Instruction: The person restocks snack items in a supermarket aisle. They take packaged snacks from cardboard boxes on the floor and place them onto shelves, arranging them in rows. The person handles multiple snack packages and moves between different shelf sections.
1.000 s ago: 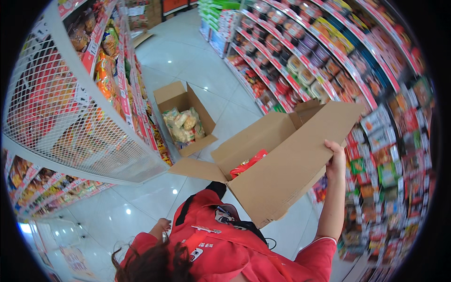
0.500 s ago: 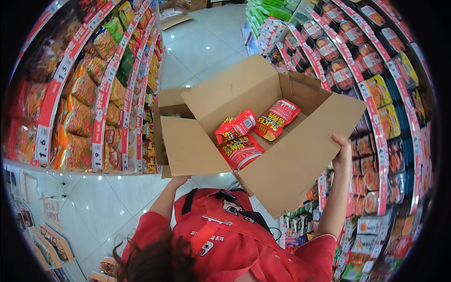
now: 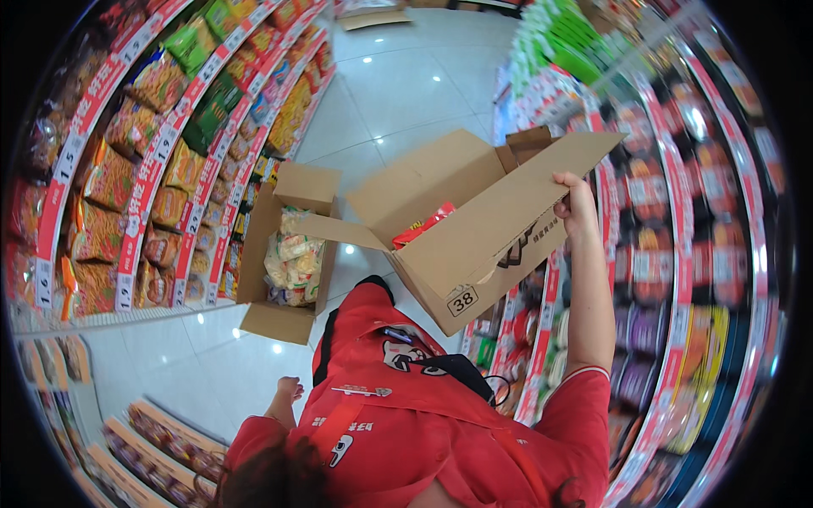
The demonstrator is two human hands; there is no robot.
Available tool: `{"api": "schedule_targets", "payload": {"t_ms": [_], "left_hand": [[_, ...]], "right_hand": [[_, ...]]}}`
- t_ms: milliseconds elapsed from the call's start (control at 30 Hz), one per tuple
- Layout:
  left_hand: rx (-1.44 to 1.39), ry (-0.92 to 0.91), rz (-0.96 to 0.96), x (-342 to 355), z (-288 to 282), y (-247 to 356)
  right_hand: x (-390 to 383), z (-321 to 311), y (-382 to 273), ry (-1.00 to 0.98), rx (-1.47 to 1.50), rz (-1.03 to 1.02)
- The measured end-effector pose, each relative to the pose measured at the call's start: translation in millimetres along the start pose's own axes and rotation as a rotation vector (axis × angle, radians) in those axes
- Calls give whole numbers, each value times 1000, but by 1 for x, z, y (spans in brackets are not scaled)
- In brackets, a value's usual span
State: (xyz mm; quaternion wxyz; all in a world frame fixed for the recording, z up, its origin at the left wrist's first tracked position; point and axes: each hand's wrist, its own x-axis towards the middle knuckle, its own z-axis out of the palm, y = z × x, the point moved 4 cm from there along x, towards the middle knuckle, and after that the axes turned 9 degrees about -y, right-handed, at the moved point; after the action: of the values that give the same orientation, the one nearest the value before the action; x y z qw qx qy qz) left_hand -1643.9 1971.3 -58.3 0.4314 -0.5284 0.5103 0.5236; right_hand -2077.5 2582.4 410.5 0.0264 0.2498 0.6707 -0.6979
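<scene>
My right hand [image 3: 572, 206] grips the upper right flap of an open cardboard box [image 3: 485, 238] with dark printing on its side, held tilted in front of me. A red snack packet [image 3: 428, 223] shows inside; the rest is hidden by the flap. My left hand [image 3: 289, 389] hangs low beside my red apron, away from the box, fingers loosely apart with nothing visible in it. Left of the held box, a second open carton [image 3: 254, 258] holds several pale packaged items [image 3: 286, 267].
Curved shelving with bagged snacks [image 3: 108, 237] lines my left. Tall shelves of packaged food [image 3: 644, 262] stand close on my right, with stacked green and white packs [image 3: 549, 69] farther ahead. A tiled aisle [image 3: 398, 93] runs forward, with flattened cardboard [image 3: 373, 19] at its far end.
My left hand has let go of the box and dropped lower. The box has tilted, hiding most packets, and moved right, uncovering the carton on the left.
</scene>
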Motion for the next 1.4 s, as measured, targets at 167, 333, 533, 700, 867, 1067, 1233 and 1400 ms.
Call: {"api": "schedule_targets", "payload": {"t_ms": [167,333,533,700,867,1067,1233,1400], "left_hand": [[-210,-56,-67,34,85,17],[133,-62,70,82,164,239],[-60,31,1050,-83,177,604],[-348,140,1019,-103,156,675],[1203,869,875,-28,173,625],[-204,87,293,24,260,663],[-168,169,561,72,253,825],[-35,212,660,150,211,975]], "right_hand": [[177,49,2,-106,-150,95],[370,108,-10,-131,-236,165],[567,139,-47,-281,-403,277],[748,128,-80,-254,-495,133],[935,114,-66,66,-934,-173],[965,220,6,-518,-1622,-262],[921,350,109,-1057,-1710,-101],[929,492,225,-1227,-1837,-66]]}}
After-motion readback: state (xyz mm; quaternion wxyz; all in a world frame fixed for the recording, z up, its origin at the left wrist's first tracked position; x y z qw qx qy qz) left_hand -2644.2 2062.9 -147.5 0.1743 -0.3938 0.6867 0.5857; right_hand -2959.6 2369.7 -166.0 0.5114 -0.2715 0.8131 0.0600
